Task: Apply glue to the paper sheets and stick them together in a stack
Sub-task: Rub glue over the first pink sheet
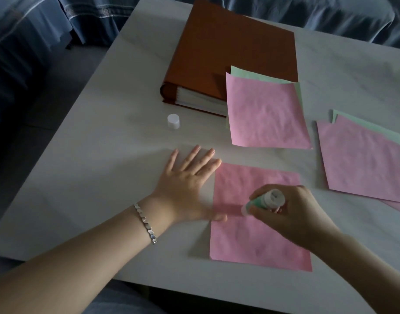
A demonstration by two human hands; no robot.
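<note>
A pink paper sheet [258, 241] lies flat near the table's front edge. My right hand [292, 214] grips a green and white glue stick [265, 200], tilted so its tip touches the sheet's middle. My left hand [190, 184] lies flat with spread fingers, its thumb and fingertips pressing the sheet's left edge. The glue stick's white cap [173, 121] stands apart on the table, beyond my left hand. Further back lies a pink sheet on a green one [265, 114]. At the right is a stack of pink and green sheets [362, 159].
A thick brown binder [228, 46] lies at the back of the white table [103, 177], partly under the middle sheets. Blue fabric [47, 23] surrounds the table at the back and left. A silver bracelet [145, 223] is on my left wrist.
</note>
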